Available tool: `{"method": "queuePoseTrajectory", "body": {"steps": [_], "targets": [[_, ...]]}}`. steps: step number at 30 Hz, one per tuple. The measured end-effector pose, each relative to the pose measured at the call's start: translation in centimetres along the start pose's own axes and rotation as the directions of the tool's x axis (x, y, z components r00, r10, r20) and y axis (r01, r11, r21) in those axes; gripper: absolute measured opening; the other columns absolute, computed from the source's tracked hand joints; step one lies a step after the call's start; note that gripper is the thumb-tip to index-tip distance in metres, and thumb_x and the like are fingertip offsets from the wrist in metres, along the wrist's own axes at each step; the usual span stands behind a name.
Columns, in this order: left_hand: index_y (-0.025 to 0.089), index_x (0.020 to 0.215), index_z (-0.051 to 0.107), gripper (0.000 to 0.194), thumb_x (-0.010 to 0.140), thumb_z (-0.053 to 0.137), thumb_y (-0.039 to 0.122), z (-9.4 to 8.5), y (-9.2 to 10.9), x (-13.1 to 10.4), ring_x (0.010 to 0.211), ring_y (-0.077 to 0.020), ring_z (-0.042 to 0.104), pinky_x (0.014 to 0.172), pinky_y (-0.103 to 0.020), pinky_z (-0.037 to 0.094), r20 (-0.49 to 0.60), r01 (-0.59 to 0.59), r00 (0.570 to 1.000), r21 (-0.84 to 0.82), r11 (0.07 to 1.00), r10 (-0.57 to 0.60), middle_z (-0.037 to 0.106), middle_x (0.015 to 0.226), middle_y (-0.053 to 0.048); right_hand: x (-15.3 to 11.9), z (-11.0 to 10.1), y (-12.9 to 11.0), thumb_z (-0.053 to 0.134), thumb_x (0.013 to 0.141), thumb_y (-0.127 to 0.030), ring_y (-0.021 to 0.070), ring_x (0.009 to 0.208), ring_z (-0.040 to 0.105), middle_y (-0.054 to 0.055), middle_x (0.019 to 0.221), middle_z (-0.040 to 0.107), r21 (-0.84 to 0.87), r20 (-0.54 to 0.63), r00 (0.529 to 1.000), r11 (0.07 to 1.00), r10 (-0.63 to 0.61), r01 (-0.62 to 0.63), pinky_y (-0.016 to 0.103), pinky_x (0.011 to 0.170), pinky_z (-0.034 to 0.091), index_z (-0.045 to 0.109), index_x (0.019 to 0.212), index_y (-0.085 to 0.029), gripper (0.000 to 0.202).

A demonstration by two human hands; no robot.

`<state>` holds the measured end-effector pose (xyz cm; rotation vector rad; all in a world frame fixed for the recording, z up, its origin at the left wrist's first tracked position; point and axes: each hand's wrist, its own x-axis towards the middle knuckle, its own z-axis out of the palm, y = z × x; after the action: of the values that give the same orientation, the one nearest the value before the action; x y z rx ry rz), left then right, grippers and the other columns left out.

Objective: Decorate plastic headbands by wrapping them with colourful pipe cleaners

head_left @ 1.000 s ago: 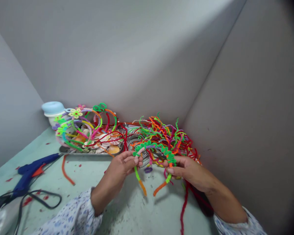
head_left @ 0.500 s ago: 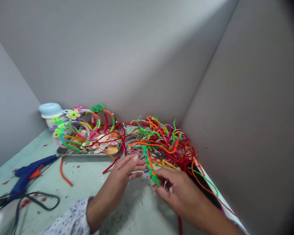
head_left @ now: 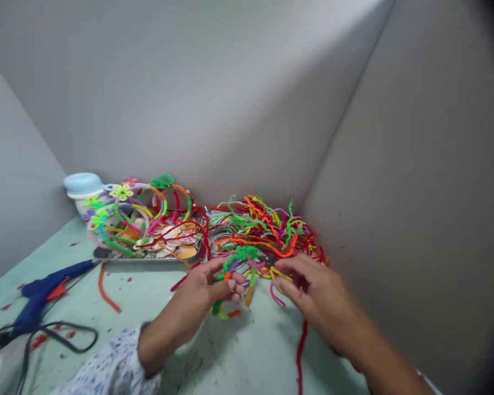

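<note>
My left hand (head_left: 200, 291) is closed around a curved band wrapped in green pipe cleaner (head_left: 246, 252), with orange and purple parts among the coils. The band arches over my fingers, and its lower end, green with an orange tip, hangs under my thumb. My right hand (head_left: 313, 291) is at the front of the pipe-cleaner heap, thumb and forefinger apart. A yellow pipe cleaner (head_left: 276, 272) lies between those fingertips. Just beyond them is a pair of scissors (head_left: 265, 258), partly covered by the heap. A pink pipe cleaner (head_left: 277, 296) lies below the right thumb.
A tangled heap of colourful pipe cleaners (head_left: 271, 219) fills the back right. Several decorated headbands (head_left: 164, 203) stand in a metal tray (head_left: 148, 260) of shells. Left lie a blue glue gun (head_left: 45, 288) and its black cable (head_left: 78, 346). A blue-lidded bottle (head_left: 82, 186) stands behind.
The green-wrapped band has passed from my right hand to my left and now shows as an arch. My right hand has moved up and right to the heap, its fingers parted.
</note>
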<state>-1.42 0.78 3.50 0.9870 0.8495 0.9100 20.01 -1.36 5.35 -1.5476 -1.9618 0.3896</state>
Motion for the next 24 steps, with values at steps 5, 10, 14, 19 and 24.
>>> {"method": "queuePoseTrajectory", "body": {"steps": [5,10,14,19,24], "targets": [[0.016,0.087,0.069,0.016,0.071,0.069,0.016,-0.3,1.3,-0.2,0.071,-0.0139,0.059,0.066,-0.024,0.046,0.105,0.049,0.993,-0.032,0.998,-0.045,0.067,0.087,-0.008,2.0,-0.4,3.0,0.064,0.076,-0.037,0.0196,0.078,0.059,0.006,0.094,0.066,0.281,0.123,0.977,0.938,0.174,-0.202,0.032,0.07,0.046,0.063,0.11,-0.021,0.037],[0.014,0.088,0.071,0.017,0.071,0.07,0.015,-0.5,2.1,-0.4,0.071,-0.0141,0.06,0.069,-0.025,0.048,0.14,0.134,0.983,-0.083,0.988,-0.121,0.066,0.085,-0.008,2.3,0.5,4.4,0.06,0.081,-0.038,0.019,0.091,0.059,0.004,0.105,0.066,0.578,0.356,0.929,0.757,0.1,-0.304,0.03,0.076,0.044,0.062,0.112,-0.021,0.035],[0.012,0.089,0.071,0.017,0.072,0.068,0.011,-1.1,1.9,0.0,0.07,-0.0124,0.06,0.067,-0.022,0.049,0.17,0.168,0.974,-0.097,0.981,-0.15,0.067,0.086,-0.009,2.1,1.1,4.1,0.062,0.079,-0.035,0.0108,0.062,0.051,-0.001,0.079,0.064,0.632,0.455,0.89,0.7,0.014,-0.334,0.022,0.055,0.036,0.066,0.1,-0.02,0.027],[0.013,0.096,0.069,0.023,0.073,0.069,0.013,-1.8,1.7,0.5,0.077,-0.0156,0.065,0.075,-0.027,0.051,0.149,0.159,0.98,-0.181,0.97,-0.133,0.069,0.093,-0.011,2.1,2.0,3.9,0.068,0.073,-0.033,0.0072,0.052,0.045,-0.005,0.06,0.054,0.667,0.491,0.868,0.607,0.078,-0.432,0.021,0.052,0.033,0.064,0.078,-0.016,0.018],[0.017,0.108,0.064,0.031,0.08,0.063,0.029,-2.1,1.7,0.9,0.112,-0.0287,0.057,0.093,-0.043,0.045,0.148,0.022,0.989,-0.278,0.96,0.021,0.064,0.115,-0.013,2.4,1.7,4.8,0.072,0.071,-0.031,0.0069,0.054,0.049,-0.002,0.068,0.058,0.766,0.4,0.903,0.483,0.157,-0.424,0.02,0.052,0.038,0.066,0.086,-0.015,0.022]]}}
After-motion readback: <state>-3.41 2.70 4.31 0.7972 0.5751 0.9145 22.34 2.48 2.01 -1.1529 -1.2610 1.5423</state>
